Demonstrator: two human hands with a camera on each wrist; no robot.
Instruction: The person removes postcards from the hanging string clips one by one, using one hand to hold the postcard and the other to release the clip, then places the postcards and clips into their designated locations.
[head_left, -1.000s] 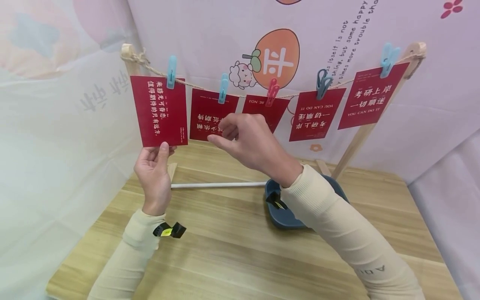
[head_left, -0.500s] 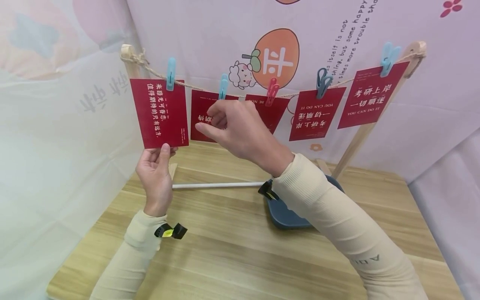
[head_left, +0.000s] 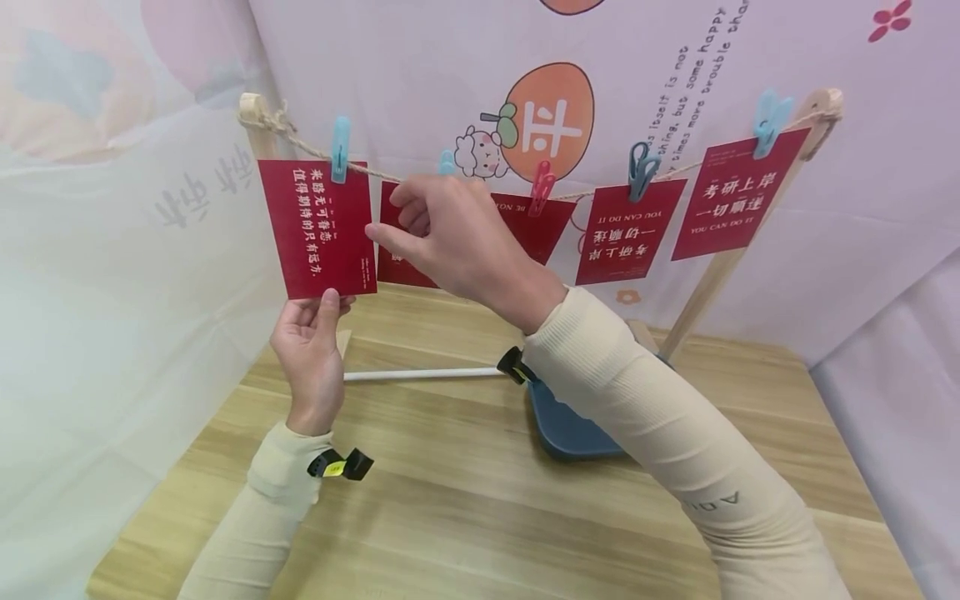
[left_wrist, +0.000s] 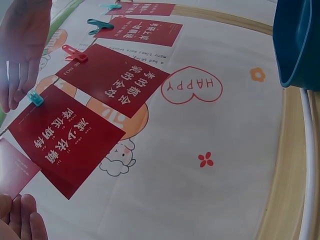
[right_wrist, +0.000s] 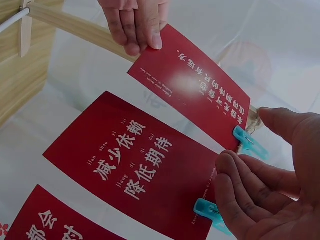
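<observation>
At the far left of the line hangs a red card (head_left: 322,225), held at its top by a light blue clothespin (head_left: 340,150). My left hand (head_left: 311,358) pinches its bottom edge between thumb and fingers. Bent and holding nothing, my right hand (head_left: 465,242) hovers in front of the second red card (head_left: 397,262); its thumb and fingertips are apart. In the right wrist view the right hand (right_wrist: 275,185) is near both light blue clothespins (right_wrist: 250,142), with a gap between thumb and fingers. That second card (left_wrist: 65,140) also shows in the left wrist view.
A twine line (head_left: 300,146) spans two wooden posts (head_left: 705,292). Farther right hang cards under a red clothespin (head_left: 542,190), a dark blue one (head_left: 642,171) and a light blue one (head_left: 769,125). A blue bin (head_left: 570,425) and white rod (head_left: 423,374) are below.
My right hand has moved left and slightly up along the line, towards the leftmost card. The left hand has kept its pinch on that card, almost still.
</observation>
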